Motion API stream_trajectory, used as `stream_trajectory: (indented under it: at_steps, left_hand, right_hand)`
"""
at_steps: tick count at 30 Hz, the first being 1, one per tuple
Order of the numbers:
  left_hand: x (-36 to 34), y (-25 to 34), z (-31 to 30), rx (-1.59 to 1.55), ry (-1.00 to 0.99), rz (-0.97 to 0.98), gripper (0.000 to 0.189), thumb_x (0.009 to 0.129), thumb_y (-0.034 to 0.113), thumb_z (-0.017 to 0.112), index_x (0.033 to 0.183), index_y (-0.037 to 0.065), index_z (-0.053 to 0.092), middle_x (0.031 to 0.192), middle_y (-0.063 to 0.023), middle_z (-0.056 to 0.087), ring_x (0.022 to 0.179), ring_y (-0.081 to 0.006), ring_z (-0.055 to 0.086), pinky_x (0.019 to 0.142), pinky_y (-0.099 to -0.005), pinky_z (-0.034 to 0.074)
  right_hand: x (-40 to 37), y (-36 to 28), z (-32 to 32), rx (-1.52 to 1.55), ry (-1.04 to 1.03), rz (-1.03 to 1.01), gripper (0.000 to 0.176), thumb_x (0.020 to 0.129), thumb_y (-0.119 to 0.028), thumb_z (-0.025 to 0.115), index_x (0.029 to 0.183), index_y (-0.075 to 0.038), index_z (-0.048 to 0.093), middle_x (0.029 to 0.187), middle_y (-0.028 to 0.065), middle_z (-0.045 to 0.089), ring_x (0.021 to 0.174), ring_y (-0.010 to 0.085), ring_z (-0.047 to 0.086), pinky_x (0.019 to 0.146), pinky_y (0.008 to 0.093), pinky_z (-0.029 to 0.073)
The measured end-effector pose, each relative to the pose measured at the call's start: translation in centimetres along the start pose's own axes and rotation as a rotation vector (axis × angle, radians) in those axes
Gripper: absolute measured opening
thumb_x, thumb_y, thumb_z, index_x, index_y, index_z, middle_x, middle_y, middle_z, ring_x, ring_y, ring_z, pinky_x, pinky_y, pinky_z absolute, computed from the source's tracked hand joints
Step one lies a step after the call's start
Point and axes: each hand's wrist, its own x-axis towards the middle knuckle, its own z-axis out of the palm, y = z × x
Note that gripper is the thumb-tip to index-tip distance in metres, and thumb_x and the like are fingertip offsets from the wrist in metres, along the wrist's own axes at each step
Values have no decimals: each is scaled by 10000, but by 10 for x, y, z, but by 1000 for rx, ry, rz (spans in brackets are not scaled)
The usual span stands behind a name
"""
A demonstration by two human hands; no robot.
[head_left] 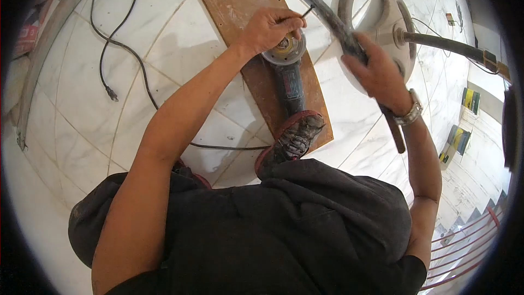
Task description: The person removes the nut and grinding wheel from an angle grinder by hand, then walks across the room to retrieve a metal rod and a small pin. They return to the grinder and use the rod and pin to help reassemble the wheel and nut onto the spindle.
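Note:
My left hand [273, 30] is pinched around a thin dark metal rod [309, 11], its tip pointing up and right. The hand hovers right over the disc end of an angle grinder [293, 84], partly covering the yellowish disc hub. The grinder lies on a brown wooden board [240, 0], and my shoe [297, 136] rests over its rear end. My right hand [379, 74], with a watch at the wrist, is wrapped around a long dark grey bar [319, 5]. The bar slants from upper left to lower right, narrowing to a brownish end below the hand.
A black power cord [139, 57] with a plug loops over the white tiled floor [164, 0] on the left. At upper right stands a pale round object [404, 13] with large openings and a dark hose [447, 43]. A long metal strip [41, 71] edges the left; red bars [464, 248] curve at lower right.

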Motion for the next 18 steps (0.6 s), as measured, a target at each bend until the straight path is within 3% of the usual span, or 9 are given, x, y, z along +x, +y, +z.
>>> stream_trajectory:
  at_steps: [1, 5, 8, 9, 11, 12, 15, 17, 18]
  left_hand:
    - [-1, -1, -1, 18, 0, 24, 236, 972, 223, 640, 1009, 7, 729, 765, -21, 713, 746, -76, 627, 714, -234, 504]
    - [-1, 7, 1, 63, 38, -58, 236, 956, 230, 652, 993, 17, 747, 767, -32, 728, 723, -83, 652, 708, -244, 512]
    - [-1, -1, 1, -4, 28, -56, 234, 963, 224, 646, 1002, 14, 741, 773, -26, 726, 741, -76, 644, 719, -240, 508]
    - [-2, 3, 0, 26, 24, -63, 233, 967, 223, 645, 1009, 12, 734, 783, -23, 724, 752, -71, 637, 713, -237, 507]
    - [-1, 8, -2, 41, 13, -46, 232, 972, 219, 640, 1017, 9, 728, 794, -21, 722, 762, -66, 630, 705, -231, 504]
    - [-2, 6, -3, 22, 3, -29, 231, 974, 218, 637, 1019, 10, 727, 796, -22, 723, 762, -64, 629, 703, -230, 503]
    - [-3, 5, -2, 47, 16, -48, 233, 974, 220, 636, 1015, 11, 729, 795, -24, 724, 763, -68, 632, 700, -227, 503]
    - [-1, 3, -1, 47, 18, -56, 234, 975, 224, 635, 1012, 14, 731, 793, -24, 723, 763, -70, 634, 697, -225, 502]
    - [-1, -1, 0, 27, 14, -51, 234, 976, 225, 633, 1013, 17, 732, 793, -23, 723, 762, -69, 633, 695, -224, 501]
  right_hand:
    - [-1, -2, -2, 72, -89, 104, 457, 924, -298, 666, 1214, 35, 550, 685, 70, 597, 631, 185, 602, 662, 377, 501]
    - [1, -10, -30, 179, 64, 382, 381, 932, -324, 651, 1123, 4, 612, 664, 29, 574, 486, 91, 511, 434, 267, 434]
    - [6, 2, -49, 447, 263, 172, 302, 963, -307, 612, 1025, -11, 611, 563, -29, 500, 413, 56, 471, 373, 221, 390]
    - [8, -2, -41, 417, 352, 240, 279, 968, -293, 606, 1018, -19, 618, 569, -14, 530, 399, 57, 471, 353, 208, 371]
    - [0, 14, -11, 116, 166, 175, 347, 944, -290, 637, 1123, 6, 617, 732, 104, 651, 612, 174, 628, 565, 319, 509]
    - [-5, 10, 1, -15, 56, -20, 395, 933, -296, 650, 1165, 21, 608, 803, 145, 680, 715, 220, 671, 668, 362, 539]
    - [-5, -9, -14, 46, -65, 264, 476, 910, -316, 676, 1211, 42, 585, 906, 190, 687, 871, 287, 665, 840, 403, 507]
    - [2, 5, -24, 78, 123, 204, 447, 910, -327, 675, 1188, 16, 606, 734, 99, 653, 601, 172, 612, 558, 326, 495]
    - [6, 1, -38, 175, 108, 317, 426, 914, -322, 670, 1178, 8, 613, 676, 63, 630, 511, 129, 571, 464, 296, 462]
